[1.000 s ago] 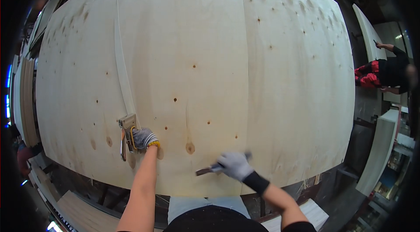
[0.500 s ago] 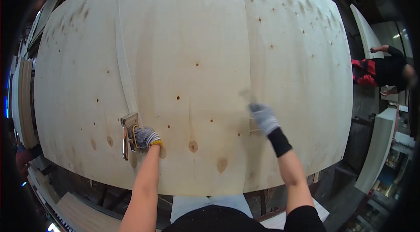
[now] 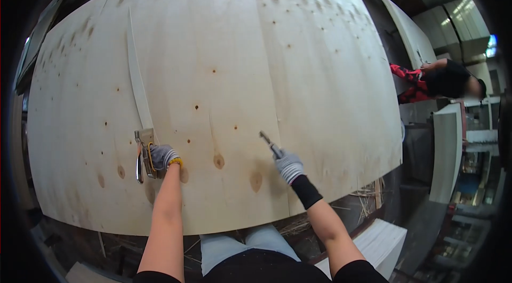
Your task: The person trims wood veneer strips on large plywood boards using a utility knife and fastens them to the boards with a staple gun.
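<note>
A large pale wood veneer sheet [image 3: 234,91] with knots lies before me. My left hand [image 3: 163,157], in a striped glove with a yellow cuff, is closed around a metal staple gun [image 3: 145,149] that rests on the sheet. Just beyond the staple gun runs a long, narrow, tapering pale strip [image 3: 137,75]. My right hand [image 3: 289,165], gloved with a black wristband, grips a slim metal tool [image 3: 271,144] that looks like a utility knife. Its tip points away from me to the upper left, near a seam in the sheet. Whether the tip touches the wood I cannot tell.
At the right, a person [image 3: 445,79] in a black top and red-black trousers stands by another board [image 3: 408,32]. Stacked panels [image 3: 447,152] stand at the right, with another pale stack [image 3: 381,245] at lower right. Wood scraps [image 3: 368,197] lie below the sheet's near edge.
My right hand has moved left and nearer to me, and its tool shows more sharply. The left hand still holds the staple gun by the strip. The view has shifted and turned to the right.
</note>
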A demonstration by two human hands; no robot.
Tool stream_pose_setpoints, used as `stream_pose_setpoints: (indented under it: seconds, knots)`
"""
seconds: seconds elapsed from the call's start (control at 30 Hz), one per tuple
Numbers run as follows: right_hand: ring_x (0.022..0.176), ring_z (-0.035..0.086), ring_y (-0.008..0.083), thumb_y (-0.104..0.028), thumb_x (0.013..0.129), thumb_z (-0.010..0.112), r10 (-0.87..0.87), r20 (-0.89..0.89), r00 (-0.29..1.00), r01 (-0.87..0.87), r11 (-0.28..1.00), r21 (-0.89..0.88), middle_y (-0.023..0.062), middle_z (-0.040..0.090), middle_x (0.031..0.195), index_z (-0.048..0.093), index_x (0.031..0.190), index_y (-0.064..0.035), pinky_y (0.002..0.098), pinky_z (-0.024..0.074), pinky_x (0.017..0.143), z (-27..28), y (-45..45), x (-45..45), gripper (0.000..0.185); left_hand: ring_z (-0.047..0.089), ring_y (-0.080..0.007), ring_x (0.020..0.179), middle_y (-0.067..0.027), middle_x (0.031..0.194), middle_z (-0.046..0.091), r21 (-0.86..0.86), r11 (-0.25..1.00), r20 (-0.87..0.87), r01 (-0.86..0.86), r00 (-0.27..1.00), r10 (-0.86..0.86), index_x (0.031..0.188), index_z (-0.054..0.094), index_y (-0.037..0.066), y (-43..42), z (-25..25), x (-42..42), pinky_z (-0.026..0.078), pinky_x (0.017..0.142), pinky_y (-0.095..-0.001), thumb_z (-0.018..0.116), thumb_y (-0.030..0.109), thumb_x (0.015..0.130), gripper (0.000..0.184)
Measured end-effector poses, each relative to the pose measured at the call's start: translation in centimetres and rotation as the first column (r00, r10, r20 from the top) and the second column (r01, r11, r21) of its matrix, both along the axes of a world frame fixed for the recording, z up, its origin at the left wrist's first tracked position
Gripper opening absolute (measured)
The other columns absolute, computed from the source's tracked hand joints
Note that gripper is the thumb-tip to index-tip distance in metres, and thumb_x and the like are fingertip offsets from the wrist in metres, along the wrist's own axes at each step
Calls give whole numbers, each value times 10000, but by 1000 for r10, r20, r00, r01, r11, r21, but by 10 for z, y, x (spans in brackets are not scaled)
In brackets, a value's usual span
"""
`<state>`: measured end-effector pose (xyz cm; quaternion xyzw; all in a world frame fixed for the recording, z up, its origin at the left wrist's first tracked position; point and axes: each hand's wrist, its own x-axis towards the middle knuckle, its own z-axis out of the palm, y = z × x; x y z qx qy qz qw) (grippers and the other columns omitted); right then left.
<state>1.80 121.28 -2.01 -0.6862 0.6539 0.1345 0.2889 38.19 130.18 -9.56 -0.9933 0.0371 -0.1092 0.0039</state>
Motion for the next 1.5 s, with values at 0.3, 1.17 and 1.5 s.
stream_pose_setpoints:
  seconds: [0.3,1.17,1.5]
  knots:
    - [789,590,362,-272,805,514,-12,65,998,16,997,-73,198,609,826,586,953,-106,445,455,707,-6,234,10,234,552,-323,971,-187,1056,574,-442,795,-345,416,739,-579,1072,494,-41,220,11,23,435,806,-332,536,148,800,334]
    - [618,515,119,-67,848,504,-535,529,659,657,752,-57,21,527,711,533,936,-17,270,442,558,-67,439,206,105,593,-241,587,-153,795,631,-749,341,-469,-569,818,334,967,555,-41,670,64,477,458,480,-337,629,338,798,423]
    - [392,390,145,-371,874,497,-951,304,-60,887,89,453,51,475,619,428,986,-117,286,356,352,-13,518,499,287,569,-284,872,-130,1050,590,-596,13,-774,-803,578,260,1114,513,53,678,27,596,469,735,-407,594,310,781,428]
